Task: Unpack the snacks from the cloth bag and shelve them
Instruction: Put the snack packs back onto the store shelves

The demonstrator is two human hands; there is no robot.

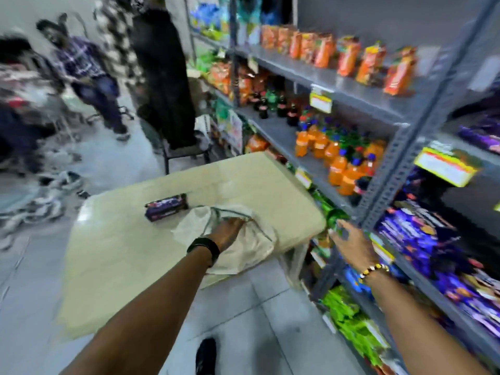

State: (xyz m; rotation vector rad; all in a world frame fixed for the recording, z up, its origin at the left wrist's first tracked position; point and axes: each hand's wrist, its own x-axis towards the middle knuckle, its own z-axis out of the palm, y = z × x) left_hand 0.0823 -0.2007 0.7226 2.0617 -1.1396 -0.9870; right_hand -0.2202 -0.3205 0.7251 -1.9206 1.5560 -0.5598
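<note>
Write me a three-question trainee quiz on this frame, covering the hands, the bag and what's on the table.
1. True or false: the dark snack pack lies on the table beside the cloth bag.
2. The left hand is: A) flat on bare table; B) at the bag's mouth; C) gripping the snack pack.
3. Fill in: the right hand, fingers spread near the shelving, holds ____.
Key: 1 true; 2 B; 3 nothing.
</note>
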